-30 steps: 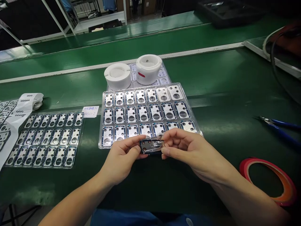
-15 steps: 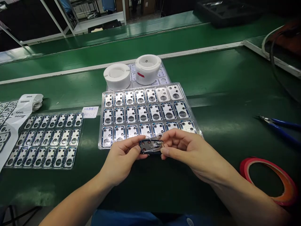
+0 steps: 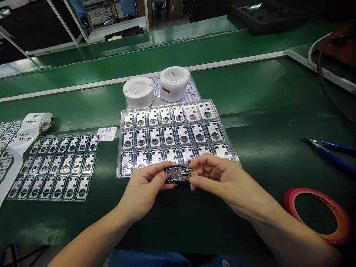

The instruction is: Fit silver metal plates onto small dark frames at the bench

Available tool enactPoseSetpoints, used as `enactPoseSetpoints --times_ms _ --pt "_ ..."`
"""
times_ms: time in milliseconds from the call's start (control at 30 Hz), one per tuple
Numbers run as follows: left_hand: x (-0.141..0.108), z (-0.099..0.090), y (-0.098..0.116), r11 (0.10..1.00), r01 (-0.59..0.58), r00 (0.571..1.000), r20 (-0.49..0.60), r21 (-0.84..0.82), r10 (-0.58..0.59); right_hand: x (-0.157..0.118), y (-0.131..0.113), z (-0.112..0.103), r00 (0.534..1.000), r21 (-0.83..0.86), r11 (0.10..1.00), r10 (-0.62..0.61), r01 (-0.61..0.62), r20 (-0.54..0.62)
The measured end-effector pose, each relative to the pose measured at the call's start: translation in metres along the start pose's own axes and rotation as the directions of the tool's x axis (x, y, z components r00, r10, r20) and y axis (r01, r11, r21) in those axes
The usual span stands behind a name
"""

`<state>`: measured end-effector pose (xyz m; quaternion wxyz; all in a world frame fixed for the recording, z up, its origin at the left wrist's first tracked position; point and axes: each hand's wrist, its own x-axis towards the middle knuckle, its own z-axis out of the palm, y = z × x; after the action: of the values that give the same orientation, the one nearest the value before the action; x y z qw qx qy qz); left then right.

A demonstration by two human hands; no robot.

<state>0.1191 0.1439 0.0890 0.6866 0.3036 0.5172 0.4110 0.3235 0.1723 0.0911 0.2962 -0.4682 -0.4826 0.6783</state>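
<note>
Bare forearms, no sleeves, blue garment (image 3: 167, 257) below

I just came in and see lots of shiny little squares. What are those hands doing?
A person holds one small metal plate between both hands, the left hand and the right hand, just in front of a clear tray full of the same plates. Another tray lies to the left, and a red tape roll to the right.

Bright overhead light, even on the green worktop (image 3: 250, 96). Glare on the metal parts tray (image 3: 174, 135) and worktop sheen. Soft shadows under forearms. Wide-angle bending at edges; dark, underexposed background top.
</note>
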Motion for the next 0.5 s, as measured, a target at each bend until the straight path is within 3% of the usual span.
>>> enactPoseSetpoints --times_ms 333,500 --pt "0.001 0.0017 0.0005 1.0 -0.003 1.0 -0.008 -0.008 0.003 -0.0036 0.0026 -0.002 1.0 -0.043 0.999 -0.018 0.019 0.026" --pt "0.0 0.0017 0.0003 0.999 -0.015 0.998 -0.062 0.043 0.018 -0.0047 0.0013 -0.0006 1.0 -0.096 0.995 -0.005 0.006 0.01"
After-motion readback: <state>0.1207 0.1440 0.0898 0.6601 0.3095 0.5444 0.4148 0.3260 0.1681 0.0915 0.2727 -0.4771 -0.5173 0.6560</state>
